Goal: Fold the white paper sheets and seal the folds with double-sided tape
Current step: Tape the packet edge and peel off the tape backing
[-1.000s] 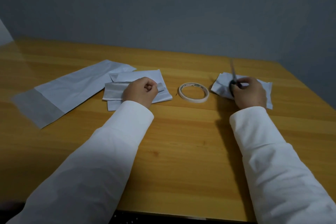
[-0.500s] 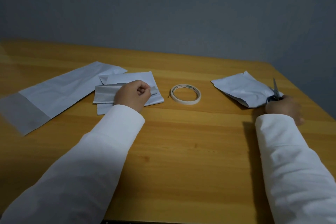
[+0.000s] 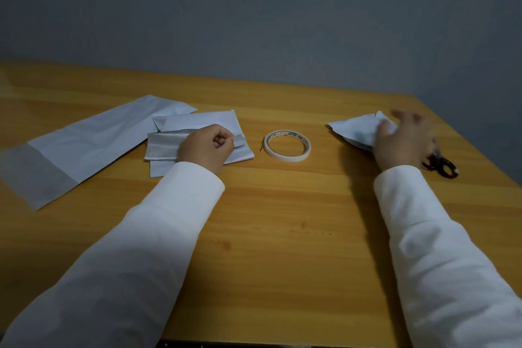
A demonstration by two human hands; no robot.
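Curling left hand [image 3: 207, 147] on folded paper [image 3: 195, 136], right hand [image 3: 402, 140] outstretched

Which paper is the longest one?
The long white sheet at the table's far left. It stretches out flat, while the folded papers under the left hand and beside the right hand are short.

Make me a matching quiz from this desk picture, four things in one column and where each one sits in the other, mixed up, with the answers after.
Things:
1. tape roll
2. scissors
3. long unfolded sheet
4. folded paper

Places:
A. under the left hand
B. far left of the table
C. near the table's right edge, beside the right hand
D. middle of the table, between the two hands

Pairs: 1-D, 2-C, 3-B, 4-A
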